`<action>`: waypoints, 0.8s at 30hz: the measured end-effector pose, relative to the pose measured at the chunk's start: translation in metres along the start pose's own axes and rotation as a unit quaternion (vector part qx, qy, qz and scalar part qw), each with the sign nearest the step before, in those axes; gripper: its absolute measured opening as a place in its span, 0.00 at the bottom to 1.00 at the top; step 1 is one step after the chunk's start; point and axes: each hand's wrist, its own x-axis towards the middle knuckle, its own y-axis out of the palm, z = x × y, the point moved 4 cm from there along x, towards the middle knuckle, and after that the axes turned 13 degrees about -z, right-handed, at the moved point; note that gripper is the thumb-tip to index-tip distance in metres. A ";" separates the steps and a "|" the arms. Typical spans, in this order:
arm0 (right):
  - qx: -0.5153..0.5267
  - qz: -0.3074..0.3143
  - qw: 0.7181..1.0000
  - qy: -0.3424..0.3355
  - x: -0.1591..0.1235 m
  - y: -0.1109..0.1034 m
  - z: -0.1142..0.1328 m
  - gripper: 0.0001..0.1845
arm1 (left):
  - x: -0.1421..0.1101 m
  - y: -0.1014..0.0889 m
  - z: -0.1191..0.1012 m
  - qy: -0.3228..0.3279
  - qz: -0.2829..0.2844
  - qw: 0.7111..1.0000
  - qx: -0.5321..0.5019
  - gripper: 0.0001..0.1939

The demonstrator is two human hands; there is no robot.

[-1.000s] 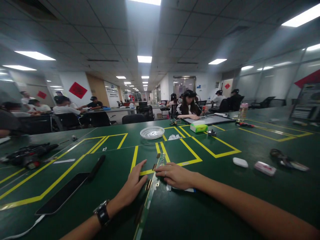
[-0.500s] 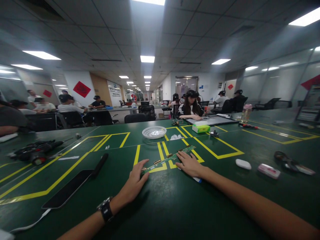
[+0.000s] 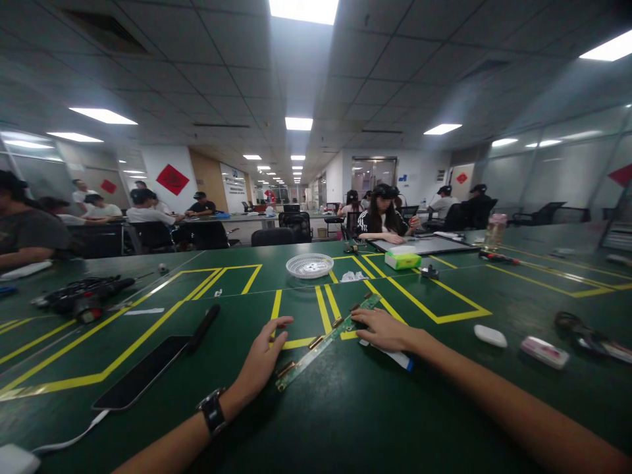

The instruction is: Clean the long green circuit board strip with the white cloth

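Note:
A long, narrow green circuit board (image 3: 323,345) with several copper-coloured connectors slants over the green tabletop. My right hand (image 3: 382,327) grips it near its far end, fingers over the edge; what the thumb does is hidden. My left hand (image 3: 264,349), wearing a wristwatch, is open beside the board's near half, apart from it and holding nothing. A white flat strip with a blue end (image 3: 395,357), which looks like a ribbon cable, extends from under my right hand.
Beyond the board stands a white plastic basket (image 3: 310,265), with crumpled white paper (image 3: 353,276) and a green packet (image 3: 402,261) near it. A phone (image 3: 143,372) and a power drill (image 3: 86,296) lie left. Two small cases (image 3: 490,336) lie right. A person (image 3: 382,214) sits opposite.
The board swung from nearly lengthwise to a flatter slant, then its near end turned back toward me. The left fingers, near that end half a second ago, are now clear of it.

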 end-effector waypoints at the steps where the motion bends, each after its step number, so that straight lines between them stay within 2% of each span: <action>1: 0.013 0.009 1.000 -0.020 0.000 -0.002 0.007 0.30 | 0.000 0.000 -0.002 0.012 -0.003 1.000 0.002 0.20; 3: 0.052 0.020 0.995 -0.077 -0.002 -0.003 0.028 0.25 | -0.002 0.002 -0.007 0.057 0.009 0.998 0.015 0.18; 5: 0.098 0.022 0.983 -0.154 -0.007 0.000 0.059 0.21 | -0.008 0.006 -0.013 0.111 0.044 0.992 0.046 0.17; 8: 0.125 0.003 0.959 -0.254 -0.018 0.008 0.105 0.20 | -0.018 0.014 -0.020 0.183 0.134 0.968 0.110 0.20; 11: 0.105 -0.023 0.946 -0.306 -0.025 0.014 0.128 0.20 | -0.025 0.022 -0.021 0.223 0.219 0.937 0.158 0.25; 14: 0.050 -0.061 0.956 -0.284 -0.024 0.012 0.117 0.15 | -0.026 0.024 -0.020 0.228 0.235 0.927 0.180 0.29; 16: -0.015 -0.108 0.974 -0.201 -0.018 0.006 0.092 0.13 | -0.026 0.024 -0.021 0.226 0.233 0.928 0.185 0.33; 18: -0.095 -0.147 0.980 -0.089 -0.013 -0.001 0.061 0.14 | -0.026 0.023 -0.022 0.220 0.230 0.929 0.188 0.34; 21: -0.175 -0.139 0.974 0.031 -0.010 -0.004 0.024 0.16 | -0.026 0.023 -0.021 0.210 0.221 0.931 0.200 0.32; 22: -0.183 -0.127 0.974 0.049 -0.010 -0.002 0.018 0.16 | -0.025 0.023 -0.020 0.208 0.218 0.931 0.205 0.31; 24: -0.172 -0.108 0.978 0.038 -0.010 0.005 0.017 0.17 | -0.025 0.024 -0.017 0.206 0.213 0.931 0.213 0.30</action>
